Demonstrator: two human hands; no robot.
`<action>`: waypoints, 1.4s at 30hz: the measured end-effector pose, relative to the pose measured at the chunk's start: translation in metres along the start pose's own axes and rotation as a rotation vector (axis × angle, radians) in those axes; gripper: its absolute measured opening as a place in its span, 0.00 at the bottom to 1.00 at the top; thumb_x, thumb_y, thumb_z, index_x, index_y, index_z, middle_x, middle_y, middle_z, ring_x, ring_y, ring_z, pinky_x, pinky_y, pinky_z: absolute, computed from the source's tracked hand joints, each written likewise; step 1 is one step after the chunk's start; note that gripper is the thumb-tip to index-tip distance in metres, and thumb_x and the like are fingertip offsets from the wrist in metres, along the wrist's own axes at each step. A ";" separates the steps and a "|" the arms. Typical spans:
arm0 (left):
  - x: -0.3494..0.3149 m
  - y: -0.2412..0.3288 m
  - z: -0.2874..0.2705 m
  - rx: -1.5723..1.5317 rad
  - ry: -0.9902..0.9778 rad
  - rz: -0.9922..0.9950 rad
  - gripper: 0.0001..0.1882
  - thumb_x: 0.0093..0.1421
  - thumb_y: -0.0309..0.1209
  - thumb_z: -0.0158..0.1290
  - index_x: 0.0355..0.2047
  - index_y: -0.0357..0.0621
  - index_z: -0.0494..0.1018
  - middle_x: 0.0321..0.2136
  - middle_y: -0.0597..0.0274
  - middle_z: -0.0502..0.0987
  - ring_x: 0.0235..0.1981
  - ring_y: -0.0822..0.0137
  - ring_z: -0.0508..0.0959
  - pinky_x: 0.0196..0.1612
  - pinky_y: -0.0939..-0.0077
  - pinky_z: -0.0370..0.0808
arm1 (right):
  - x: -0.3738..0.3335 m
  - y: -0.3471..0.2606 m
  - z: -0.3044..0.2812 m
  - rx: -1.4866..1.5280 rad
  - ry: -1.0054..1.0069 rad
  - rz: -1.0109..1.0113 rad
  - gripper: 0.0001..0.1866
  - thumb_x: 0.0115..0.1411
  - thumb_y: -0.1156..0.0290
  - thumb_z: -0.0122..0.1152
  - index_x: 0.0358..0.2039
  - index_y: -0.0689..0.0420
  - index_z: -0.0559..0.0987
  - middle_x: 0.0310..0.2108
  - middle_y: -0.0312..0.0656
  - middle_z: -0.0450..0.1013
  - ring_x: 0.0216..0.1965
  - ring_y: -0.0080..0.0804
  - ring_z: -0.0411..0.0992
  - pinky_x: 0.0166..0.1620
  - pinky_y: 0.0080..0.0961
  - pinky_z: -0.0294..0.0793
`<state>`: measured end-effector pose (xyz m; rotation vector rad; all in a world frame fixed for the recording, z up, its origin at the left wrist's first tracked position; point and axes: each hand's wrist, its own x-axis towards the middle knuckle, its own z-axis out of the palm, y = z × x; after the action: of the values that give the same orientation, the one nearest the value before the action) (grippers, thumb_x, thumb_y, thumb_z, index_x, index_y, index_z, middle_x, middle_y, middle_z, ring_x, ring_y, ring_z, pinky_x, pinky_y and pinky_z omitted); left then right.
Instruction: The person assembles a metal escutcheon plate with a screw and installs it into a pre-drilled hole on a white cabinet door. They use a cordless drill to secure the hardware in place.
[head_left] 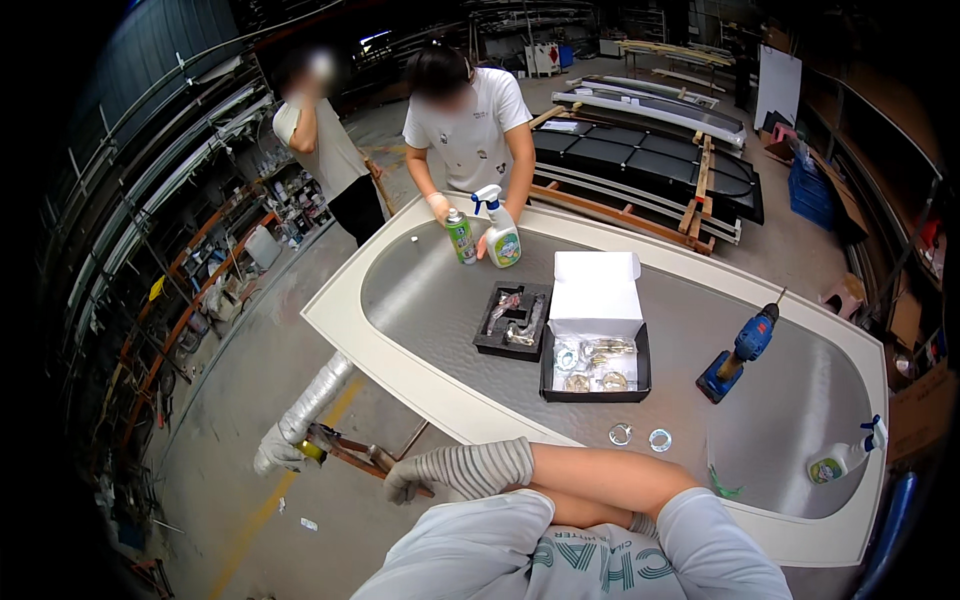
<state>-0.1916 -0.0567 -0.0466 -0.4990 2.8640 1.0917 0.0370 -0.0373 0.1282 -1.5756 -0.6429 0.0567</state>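
The gloved right hand (pixel 402 484) hung near the glazed panel (pixel 420 290); I could not tell its grip, nor that of the mostly covered left hand (pixel 644 522). Panel contents: two rings (pixel 660 448), one drill (pixel 742 348), one tray (pixel 508 351), one box (pixel 596 396), one labelled can (pixel 461 240), two labelled spray bottles (pixel 504 247).

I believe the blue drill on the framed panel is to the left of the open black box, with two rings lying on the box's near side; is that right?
Not quite: the head view shows the blue drill to the right of the open black box, on the framed panel. The two rings do lie on the box's near side.
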 end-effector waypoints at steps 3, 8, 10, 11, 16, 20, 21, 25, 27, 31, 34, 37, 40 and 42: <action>-0.012 -0.001 0.011 0.021 -0.038 -0.021 0.14 0.57 0.38 0.48 0.37 0.43 0.76 0.30 0.52 0.78 0.35 0.50 0.78 0.39 0.60 0.73 | -0.016 -0.005 -0.009 -0.307 0.059 0.280 0.22 0.48 0.63 0.66 0.45 0.54 0.74 0.42 0.43 0.72 0.45 0.39 0.71 0.46 0.31 0.69; -0.033 -0.016 0.029 0.068 -0.012 -0.078 0.14 0.57 0.38 0.48 0.36 0.43 0.76 0.30 0.52 0.78 0.35 0.51 0.78 0.39 0.60 0.73 | -0.099 0.011 -0.038 -1.217 0.216 0.506 0.22 0.47 0.58 0.65 0.41 0.56 0.76 0.41 0.45 0.73 0.45 0.40 0.70 0.52 0.34 0.64; -0.026 -0.067 0.104 -0.032 0.271 -0.187 0.14 0.56 0.38 0.49 0.36 0.43 0.76 0.30 0.52 0.78 0.35 0.51 0.78 0.39 0.60 0.73 | -0.145 0.041 -0.032 -1.142 0.488 0.602 0.23 0.47 0.57 0.66 0.41 0.56 0.76 0.40 0.45 0.73 0.43 0.44 0.71 0.53 0.38 0.63; -0.066 -0.021 0.028 0.088 -0.031 -0.181 0.12 0.54 0.35 0.49 0.33 0.43 0.77 0.29 0.53 0.78 0.34 0.50 0.78 0.37 0.60 0.73 | -0.183 0.049 -0.028 -1.103 0.629 0.709 0.22 0.48 0.57 0.65 0.41 0.55 0.77 0.40 0.46 0.73 0.44 0.44 0.70 0.52 0.38 0.65; -0.167 -0.043 0.044 -0.390 0.454 -0.424 0.12 0.61 0.34 0.47 0.41 0.44 0.75 0.32 0.51 0.78 0.35 0.51 0.78 0.38 0.62 0.75 | -0.289 0.082 0.045 -1.111 0.962 0.950 0.19 0.49 0.63 0.63 0.42 0.54 0.77 0.45 0.48 0.70 0.48 0.47 0.67 0.52 0.42 0.65; -0.221 -0.045 0.035 -0.508 0.647 -0.609 0.16 0.63 0.37 0.47 0.48 0.46 0.73 0.37 0.54 0.78 0.38 0.61 0.78 0.43 0.72 0.74 | -0.319 0.112 0.076 -1.187 1.132 0.878 0.19 0.49 0.67 0.63 0.43 0.54 0.76 0.47 0.47 0.68 0.49 0.47 0.65 0.54 0.44 0.63; -0.223 -0.038 0.025 -0.596 0.605 -0.779 0.16 0.63 0.38 0.48 0.47 0.45 0.73 0.37 0.53 0.78 0.38 0.60 0.79 0.44 0.72 0.74 | -0.314 0.111 0.077 -1.168 1.206 0.872 0.18 0.49 0.68 0.63 0.43 0.55 0.75 0.45 0.46 0.69 0.48 0.47 0.65 0.55 0.43 0.62; -0.224 -0.022 0.027 -0.794 0.789 -0.865 0.15 0.65 0.36 0.47 0.45 0.39 0.74 0.31 0.57 0.78 0.34 0.68 0.78 0.41 0.74 0.75 | -0.309 0.119 0.078 -1.157 1.320 0.889 0.14 0.51 0.68 0.60 0.39 0.53 0.76 0.43 0.42 0.71 0.45 0.43 0.68 0.51 0.40 0.65; -0.218 -0.019 0.034 -0.897 0.925 -0.797 0.15 0.66 0.35 0.46 0.45 0.37 0.74 0.30 0.59 0.78 0.34 0.70 0.77 0.39 0.76 0.74 | -0.310 0.117 0.080 -1.159 1.424 0.862 0.12 0.51 0.68 0.60 0.38 0.52 0.76 0.41 0.41 0.72 0.42 0.43 0.69 0.48 0.41 0.67; -0.200 -0.025 0.028 -0.922 0.956 -0.757 0.15 0.66 0.35 0.46 0.44 0.36 0.74 0.29 0.60 0.78 0.32 0.73 0.75 0.40 0.79 0.73 | -0.329 0.110 0.097 -1.100 1.596 0.944 0.14 0.49 0.69 0.62 0.39 0.53 0.76 0.37 0.43 0.73 0.40 0.46 0.70 0.44 0.39 0.70; -0.194 -0.029 0.031 -0.984 1.003 -0.731 0.15 0.66 0.34 0.45 0.43 0.36 0.75 0.29 0.60 0.78 0.32 0.73 0.75 0.39 0.79 0.73 | -0.327 0.108 0.094 -1.086 1.579 1.048 0.14 0.50 0.67 0.62 0.38 0.54 0.76 0.35 0.43 0.73 0.40 0.45 0.70 0.43 0.39 0.71; -0.191 -0.039 0.036 -1.040 1.008 -0.754 0.14 0.66 0.34 0.46 0.43 0.36 0.75 0.30 0.60 0.79 0.31 0.74 0.75 0.37 0.80 0.73 | -0.317 0.109 0.063 -0.960 1.553 1.028 0.15 0.53 0.61 0.60 0.39 0.53 0.76 0.34 0.45 0.74 0.38 0.45 0.71 0.43 0.40 0.70; -0.188 -0.043 0.029 -1.083 0.984 -0.768 0.18 0.66 0.38 0.44 0.43 0.35 0.74 0.32 0.56 0.79 0.32 0.70 0.76 0.39 0.76 0.73 | -0.298 0.096 0.031 -0.839 1.510 1.135 0.15 0.55 0.60 0.59 0.41 0.52 0.77 0.34 0.46 0.74 0.39 0.45 0.71 0.43 0.41 0.71; -0.187 -0.041 0.019 -1.249 1.056 -0.786 0.19 0.66 0.40 0.45 0.45 0.35 0.72 0.32 0.54 0.80 0.35 0.68 0.79 0.42 0.74 0.75 | -0.299 0.111 0.016 -0.981 1.282 1.250 0.15 0.56 0.59 0.58 0.42 0.50 0.77 0.35 0.47 0.74 0.39 0.45 0.72 0.43 0.42 0.70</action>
<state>-0.0033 -0.0200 -0.0595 -2.4761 1.4005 2.6948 -0.1800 -0.1474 -0.0789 -2.2254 1.5597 -0.3687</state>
